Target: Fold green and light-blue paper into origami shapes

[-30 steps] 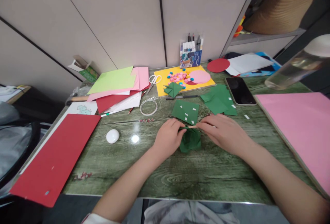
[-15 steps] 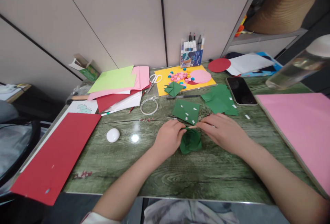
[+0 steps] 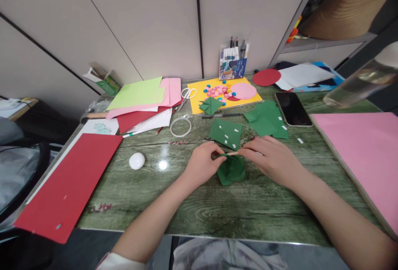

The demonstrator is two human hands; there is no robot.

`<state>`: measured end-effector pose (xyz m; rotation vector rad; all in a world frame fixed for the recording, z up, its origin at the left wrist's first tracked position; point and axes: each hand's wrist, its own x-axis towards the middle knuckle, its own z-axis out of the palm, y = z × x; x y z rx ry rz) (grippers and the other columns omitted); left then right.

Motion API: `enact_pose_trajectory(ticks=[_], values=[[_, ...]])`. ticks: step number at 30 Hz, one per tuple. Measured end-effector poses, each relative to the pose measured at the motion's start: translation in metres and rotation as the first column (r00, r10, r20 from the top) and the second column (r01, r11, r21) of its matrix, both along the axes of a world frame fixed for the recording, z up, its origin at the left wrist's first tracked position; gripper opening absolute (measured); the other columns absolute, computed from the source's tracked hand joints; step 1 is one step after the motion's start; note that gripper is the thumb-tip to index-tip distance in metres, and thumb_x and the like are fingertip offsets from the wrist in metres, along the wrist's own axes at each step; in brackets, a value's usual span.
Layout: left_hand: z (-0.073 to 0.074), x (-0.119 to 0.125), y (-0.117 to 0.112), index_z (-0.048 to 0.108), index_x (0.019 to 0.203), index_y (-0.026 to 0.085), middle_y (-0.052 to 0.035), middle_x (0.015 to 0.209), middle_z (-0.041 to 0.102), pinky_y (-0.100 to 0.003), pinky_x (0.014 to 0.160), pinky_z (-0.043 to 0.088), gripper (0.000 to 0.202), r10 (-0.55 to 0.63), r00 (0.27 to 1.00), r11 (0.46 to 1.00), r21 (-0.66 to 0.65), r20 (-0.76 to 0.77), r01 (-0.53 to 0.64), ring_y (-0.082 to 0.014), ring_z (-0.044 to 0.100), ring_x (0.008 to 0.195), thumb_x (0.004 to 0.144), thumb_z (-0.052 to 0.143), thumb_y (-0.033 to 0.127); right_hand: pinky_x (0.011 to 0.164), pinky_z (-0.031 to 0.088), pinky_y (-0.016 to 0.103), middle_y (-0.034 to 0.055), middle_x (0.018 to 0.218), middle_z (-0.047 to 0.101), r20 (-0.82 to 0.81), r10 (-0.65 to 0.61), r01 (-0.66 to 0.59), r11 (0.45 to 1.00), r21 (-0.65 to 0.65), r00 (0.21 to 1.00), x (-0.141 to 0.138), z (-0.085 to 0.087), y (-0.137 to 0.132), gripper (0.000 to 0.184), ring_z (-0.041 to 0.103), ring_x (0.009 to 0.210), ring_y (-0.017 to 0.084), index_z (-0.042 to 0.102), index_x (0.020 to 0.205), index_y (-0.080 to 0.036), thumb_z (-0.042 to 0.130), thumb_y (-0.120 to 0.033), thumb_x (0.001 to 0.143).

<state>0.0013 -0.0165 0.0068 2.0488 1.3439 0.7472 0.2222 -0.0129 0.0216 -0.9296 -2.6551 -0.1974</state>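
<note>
A folded piece of dark green paper [image 3: 231, 170] stands over the table's near middle. My left hand [image 3: 203, 161] pinches its upper left edge between thumb and fingers. In my right hand [image 3: 270, 158] is a thin, pale wooden stick [image 3: 233, 153], whose tip touches the top edge of the green paper. The fingertips of both hands are close together. Just behind lies a flat green sheet [image 3: 225, 133] with several small white strips on it. Farther back is a folded green paper piece [image 3: 210, 105]. Cut green paper [image 3: 264, 119] lies to the right.
A white egg-shaped object [image 3: 137, 161] and a long red sheet [image 3: 71, 183] lie left. Scissors [image 3: 188, 93], a tape roll [image 3: 180, 126] and a black pen [image 3: 222, 115] lie behind. A phone [image 3: 293, 109], a bottle [image 3: 357, 79] and a pink board [image 3: 363, 154] are right.
The view has shifted slightly. My left fingers have arched a little at the green paper's edge, and the paper sits a touch more open. The stick stays in my right hand.
</note>
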Motion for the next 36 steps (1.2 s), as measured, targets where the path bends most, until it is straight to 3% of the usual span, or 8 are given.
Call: enact_pose_trajectory(ticks=[4,12,22,36], values=[[0.000,-0.002,0.001,0.060,0.069,0.018,0.0023,0.072,0.062,-0.024,0.063,0.045,0.010,0.024,0.995,0.994,-0.108,0.100,-0.013,-0.0131,0.057,0.068,0.069,0.069,0.015,0.070,0.035,0.032,0.0066,0.088,0.066,-0.009,0.030,-0.029,0.995,0.090,1.000,-0.002,0.001,-0.003,0.020,0.053,0.080,0.019,0.063,0.092,-0.018,0.044,-0.011,0.089],[-0.004,-0.001,0.002,0.062,0.069,0.018,0.0016,0.072,0.063,-0.025,0.062,0.044,0.009,0.066,0.993,0.979,-0.197,0.095,-0.046,-0.0135,0.057,0.067,0.068,0.071,0.018,0.071,0.035,0.032,0.0060,0.087,0.066,-0.017,0.041,-0.039,0.991,0.126,0.999,-0.004,0.001,-0.004,0.021,0.053,0.080,0.018,0.062,0.091,-0.018,0.043,-0.011,0.089],[0.008,0.000,0.000,0.065,0.075,0.017,-0.0008,0.078,0.065,-0.027,0.071,0.042,0.004,0.001,0.999,0.999,-0.051,-0.040,-0.003,-0.0164,0.058,0.078,0.074,0.068,0.018,0.072,0.036,0.033,0.0064,0.087,0.067,-0.029,0.030,-0.026,0.990,0.139,0.999,-0.005,0.000,-0.001,0.018,0.052,0.079,0.019,0.062,0.094,-0.015,0.046,-0.011,0.088],[0.005,0.000,-0.002,0.067,0.084,0.016,-0.0047,0.085,0.066,-0.030,0.078,0.044,0.011,-0.071,0.982,0.995,0.058,-0.175,0.082,-0.0192,0.057,0.084,0.084,0.057,0.020,0.073,0.035,0.033,0.0078,0.087,0.067,0.004,0.005,-0.005,0.992,0.124,1.000,-0.005,0.000,0.001,0.019,0.052,0.080,0.020,0.063,0.098,-0.014,0.046,-0.014,0.089]])
